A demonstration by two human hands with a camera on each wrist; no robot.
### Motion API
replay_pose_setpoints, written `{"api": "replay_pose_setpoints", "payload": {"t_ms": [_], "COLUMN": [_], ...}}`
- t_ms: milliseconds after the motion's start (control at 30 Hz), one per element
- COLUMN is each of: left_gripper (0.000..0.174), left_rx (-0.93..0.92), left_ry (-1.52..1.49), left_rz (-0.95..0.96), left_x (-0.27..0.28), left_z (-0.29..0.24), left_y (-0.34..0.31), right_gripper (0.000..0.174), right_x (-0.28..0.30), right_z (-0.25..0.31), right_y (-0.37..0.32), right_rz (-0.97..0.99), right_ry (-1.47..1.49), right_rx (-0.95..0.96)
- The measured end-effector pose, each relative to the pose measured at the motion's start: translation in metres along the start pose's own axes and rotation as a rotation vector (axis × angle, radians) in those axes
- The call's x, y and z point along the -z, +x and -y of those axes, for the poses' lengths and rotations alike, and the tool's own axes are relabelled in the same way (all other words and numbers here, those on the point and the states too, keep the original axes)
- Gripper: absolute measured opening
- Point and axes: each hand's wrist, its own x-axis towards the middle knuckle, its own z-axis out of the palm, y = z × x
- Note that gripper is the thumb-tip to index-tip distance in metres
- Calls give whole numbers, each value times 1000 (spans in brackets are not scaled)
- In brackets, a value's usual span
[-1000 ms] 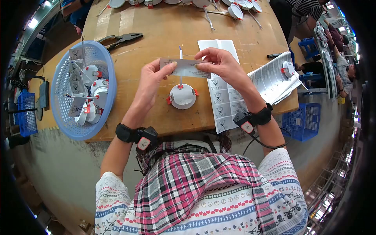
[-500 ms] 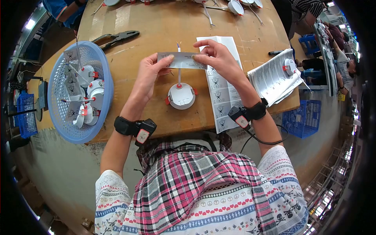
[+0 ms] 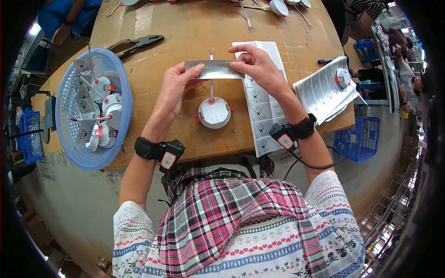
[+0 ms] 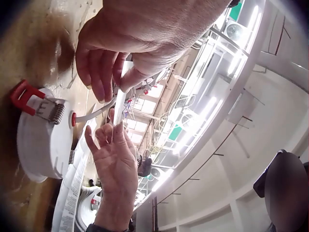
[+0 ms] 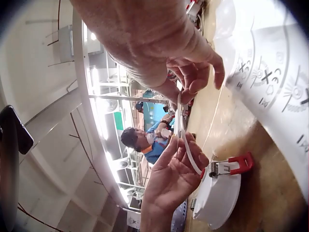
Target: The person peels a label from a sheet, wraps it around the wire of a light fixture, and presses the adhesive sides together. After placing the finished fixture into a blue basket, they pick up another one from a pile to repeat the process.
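Note:
Between my two hands I hold a small printed label strip stretched level across the white cable of a round downlight. My left hand pinches the strip's left end, thumb on top. At its right end my right hand pinches it between thumb and fingers. The downlight lies on the table with its red-tipped spring clips out to the sides, its cable running away from me under the strip. Bare wire ends stick out beyond the strip. In the left wrist view the strip shows edge-on.
A blue basket with several labelled downlights stands at left, pliers behind it. A label sheet lies under my right forearm. Farther right are a stack of sheets bearing a downlight, and a marker. More downlights line the back.
The label strip has gone from slightly tilted to level, moving a little left and away from me with both hands. Both keep their pinch. At upper left, a person in blue has come further into view.

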Motion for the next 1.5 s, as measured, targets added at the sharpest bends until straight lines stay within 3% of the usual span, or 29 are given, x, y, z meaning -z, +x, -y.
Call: {"api": "replay_pose_setpoints", "payload": {"t_ms": [1033,1233,1333,1467,1500], "left_gripper": [21,21,21,25,27], "left_rx": [0,9,7,8,12], "left_ry": [-112,-143,-161,-213,-230], "left_rz": [59,77,92,130,136], "left_x": [0,1,0,-1,0], "left_z": [5,8,10,11,10], "left_y": [-2,-1,0,2,1], "right_gripper": [40,38,35,36,36], "right_x": [1,3,-3,-16,-17], "right_z": [-11,-10,6,18,15], "right_y": [-2,3,13,25,28], "right_rz": [-43,-257,-146,89,80], "right_ry": [-16,-206,-332,-247,-240], "right_rx": [25,162,267,-6,-1]}}
